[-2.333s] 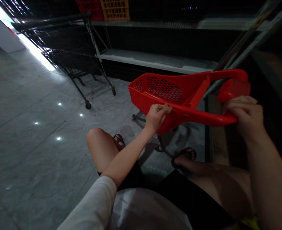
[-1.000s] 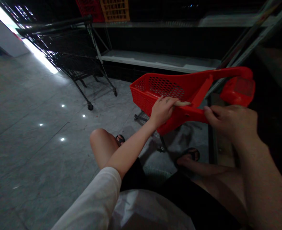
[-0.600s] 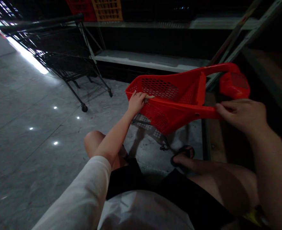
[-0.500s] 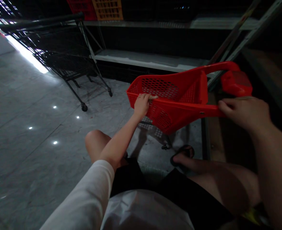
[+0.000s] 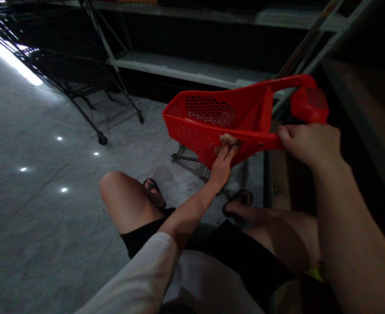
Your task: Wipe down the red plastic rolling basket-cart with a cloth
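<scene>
A small red cart (image 5: 192,126) with honeycomb-holed sides stands in front of me, its handle end at the right. My left hand (image 5: 224,159) presses a crumpled light-brown cloth (image 5: 228,139) against the outside of the near side wall, just below the rim. My right hand (image 5: 313,141) is wrapped round the near arm of the red handle. A red boxy part (image 5: 309,104) sits on the handle beyond that hand.
A dark metal shopping cart (image 5: 102,138) stands on the grey tiled floor (image 5: 42,226) at the left. White metal shelving (image 5: 179,76) runs behind the red cart. My knees and sandalled feet are below it, and a wooden edge (image 5: 280,183) is at the right.
My left hand has moved right and down from the top rim to the outer side wall, with more of the cloth showing. The view has shifted; my right hand keeps its hold.
</scene>
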Demonstrator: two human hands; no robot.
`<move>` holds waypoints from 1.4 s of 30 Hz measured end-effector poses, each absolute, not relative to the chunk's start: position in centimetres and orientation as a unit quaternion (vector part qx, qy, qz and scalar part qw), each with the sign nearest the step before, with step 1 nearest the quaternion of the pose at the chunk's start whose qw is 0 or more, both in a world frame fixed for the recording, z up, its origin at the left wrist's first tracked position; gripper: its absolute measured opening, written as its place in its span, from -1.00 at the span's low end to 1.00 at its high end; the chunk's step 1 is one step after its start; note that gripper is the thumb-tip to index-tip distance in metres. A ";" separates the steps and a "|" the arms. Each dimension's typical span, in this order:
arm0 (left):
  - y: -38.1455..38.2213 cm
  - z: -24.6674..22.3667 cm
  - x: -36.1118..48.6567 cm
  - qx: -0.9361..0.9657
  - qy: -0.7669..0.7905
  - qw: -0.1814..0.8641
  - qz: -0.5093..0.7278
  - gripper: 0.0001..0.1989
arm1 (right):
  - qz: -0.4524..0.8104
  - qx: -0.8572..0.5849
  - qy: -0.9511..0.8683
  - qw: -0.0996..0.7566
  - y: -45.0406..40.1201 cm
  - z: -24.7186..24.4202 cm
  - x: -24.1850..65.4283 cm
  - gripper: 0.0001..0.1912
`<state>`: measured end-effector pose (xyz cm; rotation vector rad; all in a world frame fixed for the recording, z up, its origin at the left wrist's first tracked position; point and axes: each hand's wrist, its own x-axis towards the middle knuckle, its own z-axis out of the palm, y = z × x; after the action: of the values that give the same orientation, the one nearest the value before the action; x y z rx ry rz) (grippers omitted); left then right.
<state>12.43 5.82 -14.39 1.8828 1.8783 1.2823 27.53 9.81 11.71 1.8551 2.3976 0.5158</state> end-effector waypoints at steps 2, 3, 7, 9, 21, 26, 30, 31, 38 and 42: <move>4.6 -16.1 11.5 0.654 0.616 0.109 0.425 -0.36 | 0.160 0.598 0.785 0.023 9.7 11.8 27.1 -0.33; 3.9 -16.6 10.9 0.659 0.613 0.114 0.421 -0.36 | 0.158 0.594 0.789 0.017 9.7 11.8 27.0 -0.33; 2.3 -14.9 10.2 0.647 0.627 0.114 0.418 -0.33 | 0.163 0.584 0.796 0.002 9.9 11.4 26.8 -0.36; 2.3 -11.8 11.4 0.640 0.626 0.092 0.437 -0.35 | 0.169 0.584 0.794 -0.004 10.1 11.3 26.9 -0.37; 5.0 -11.3 11.6 0.810 0.486 0.085 0.317 -0.53 | 0.164 0.593 0.788 -0.025 9.8 11.5 27.1 -0.36; 1.6 -16.3 6.5 0.788 0.503 0.145 0.324 -0.64 | 0.158 0.587 0.793 -0.026 10.0 11.4 27.1 -0.38; 1.6 -13.7 6.0 0.760 0.532 0.125 0.351 -0.54 | 0.157 0.589 0.793 -0.017 9.8 11.5 27.0 -0.40; 2.2 -12.2 6.5 0.763 0.528 0.107 0.357 -0.51 | 0.160 0.590 0.791 -0.017 9.8 11.4 27.0 -0.40; 6.1 -6.6 10.5 0.833 0.431 0.019 0.347 -0.40 | 0.170 0.589 0.788 -0.051 9.8 10.8 27.1 -0.39; 4.9 -12.7 8.7 0.857 0.438 0.115 0.244 -0.41 | 0.160 0.596 0.786 -0.040 9.4 11.1 26.8 -0.38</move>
<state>8.71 4.91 -12.73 2.5125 1.2844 0.7164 26.77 9.44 11.07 1.9214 2.5347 0.5167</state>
